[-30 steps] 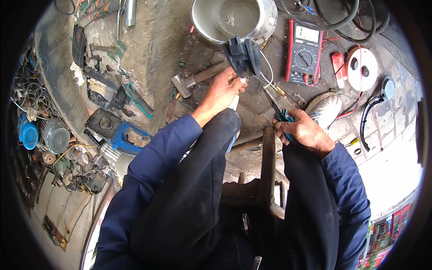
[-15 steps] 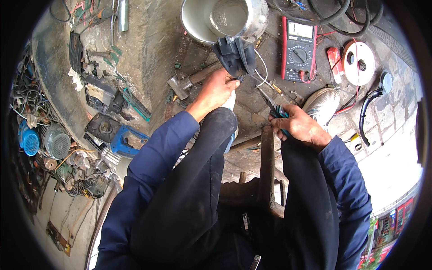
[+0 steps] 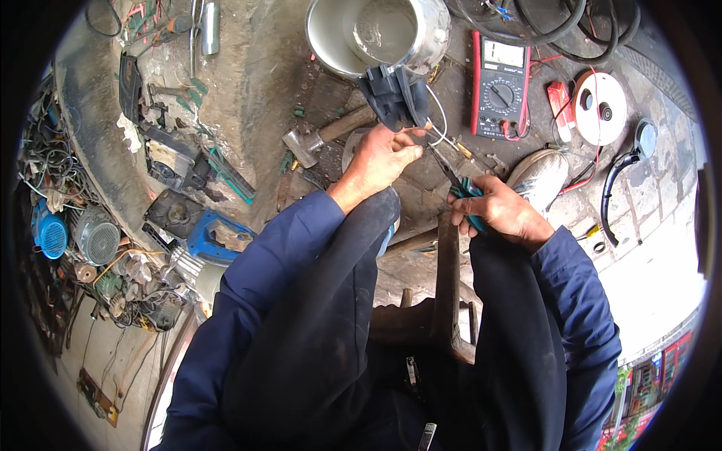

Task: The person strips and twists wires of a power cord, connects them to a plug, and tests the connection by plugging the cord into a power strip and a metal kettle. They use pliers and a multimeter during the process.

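My left hand [image 3: 380,161] is closed at the base of a black moulded plastic part [image 3: 391,98], thumb and fingertips pinched near a thin wire; exactly what they grip there is partly hidden. A white cable [image 3: 440,109] loops from beside that part. My right hand [image 3: 496,210] is closed on long-nose pliers [image 3: 464,188] with teal handles, their jaws pointing up-left toward my left fingertips. A hammer [image 3: 335,128] lies beneath, just left of the plastic part. A red-cased multimeter [image 3: 499,86] lies to the upper right, beside a white spool [image 3: 599,111].
A steel pot [image 3: 376,34] sits at top centre, black cables [image 3: 571,34] coil at top right. Scattered tools, a blue-handled housing [image 3: 214,233] and heaped motor scrap [image 3: 105,248] fill the left. My shoe [image 3: 538,180] and a wooden stool [image 3: 447,286] are below.
Compared with the earlier frames, my left thumb and fingers have shifted rightward under the black part, closer to the plier jaws. My right hand keeps its grip on the pliers.
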A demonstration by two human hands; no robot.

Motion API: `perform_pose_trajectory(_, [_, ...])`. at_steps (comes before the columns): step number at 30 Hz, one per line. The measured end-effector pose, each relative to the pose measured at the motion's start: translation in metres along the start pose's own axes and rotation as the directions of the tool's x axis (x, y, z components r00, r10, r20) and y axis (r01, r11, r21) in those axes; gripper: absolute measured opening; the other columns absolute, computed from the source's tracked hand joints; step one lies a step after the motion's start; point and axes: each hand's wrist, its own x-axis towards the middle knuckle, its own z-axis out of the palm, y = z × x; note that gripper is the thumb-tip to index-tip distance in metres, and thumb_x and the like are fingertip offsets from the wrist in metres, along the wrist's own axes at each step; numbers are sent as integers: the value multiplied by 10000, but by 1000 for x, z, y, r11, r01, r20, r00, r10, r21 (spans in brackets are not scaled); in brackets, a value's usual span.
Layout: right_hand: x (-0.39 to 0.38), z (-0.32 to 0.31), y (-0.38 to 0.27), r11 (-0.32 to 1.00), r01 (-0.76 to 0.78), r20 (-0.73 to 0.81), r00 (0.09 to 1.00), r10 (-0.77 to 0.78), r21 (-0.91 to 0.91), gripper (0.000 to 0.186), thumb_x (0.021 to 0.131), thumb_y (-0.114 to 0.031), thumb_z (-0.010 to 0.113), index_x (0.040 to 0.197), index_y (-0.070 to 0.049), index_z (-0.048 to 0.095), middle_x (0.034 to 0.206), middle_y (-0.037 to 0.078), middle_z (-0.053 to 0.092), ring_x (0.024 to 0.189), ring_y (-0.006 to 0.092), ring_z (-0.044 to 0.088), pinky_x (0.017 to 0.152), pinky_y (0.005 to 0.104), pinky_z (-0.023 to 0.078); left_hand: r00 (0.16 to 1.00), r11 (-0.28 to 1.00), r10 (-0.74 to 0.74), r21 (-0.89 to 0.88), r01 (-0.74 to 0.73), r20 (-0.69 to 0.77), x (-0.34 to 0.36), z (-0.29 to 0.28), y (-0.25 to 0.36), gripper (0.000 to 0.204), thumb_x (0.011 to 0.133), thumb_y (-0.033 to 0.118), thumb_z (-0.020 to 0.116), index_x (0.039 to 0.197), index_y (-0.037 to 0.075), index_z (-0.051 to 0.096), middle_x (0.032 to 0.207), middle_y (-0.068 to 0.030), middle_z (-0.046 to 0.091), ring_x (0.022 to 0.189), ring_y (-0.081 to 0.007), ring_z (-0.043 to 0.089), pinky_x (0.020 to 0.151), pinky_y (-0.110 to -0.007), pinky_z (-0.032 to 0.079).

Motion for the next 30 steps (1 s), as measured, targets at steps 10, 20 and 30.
perform_pose_trajectory(10, [-1, 3, 0, 969, 28, 156, 985, -68, 246, 316, 1000, -252, 667, 1172, 13, 664, 942, 105, 737, 748, 127, 646, 648, 250, 475, 958, 898, 5, -422, 121, 286, 1, 1, 8, 307, 1021, 164, 659, 1301, 40, 680, 1063, 13, 701, 950, -66, 642, 883, -244, 517])
perform_pose_trajectory(20, [-12, 1, -7, 953, -22, 305, 950, -74, 301, 329, 985, -241, 669, 1168, 32, 661, 1011, 163, 759, 667, 116, 653, 550, 216, 428, 975, 967, 34, -252, 23, 221, 5, -1, 2, 278, 1013, 171, 689, 1241, 13, 693, 1147, -10, 701, 1020, -96, 652, 936, -278, 547])
perform_pose_trajectory(30, [-24, -5, -4, 590, 210, -200, 808, -553, -780, 353, 943, -184, 670, 1190, 49, 577, 999, 239, 721, 810, 392, 703, 714, 470, 566, 998, 997, 62, -50, -63, -5, -4, 8, 20, 178, 982, 182, 734, 1042, 16, 756, 830, 23, 675, 822, -44, 584, 754, -234, 496])
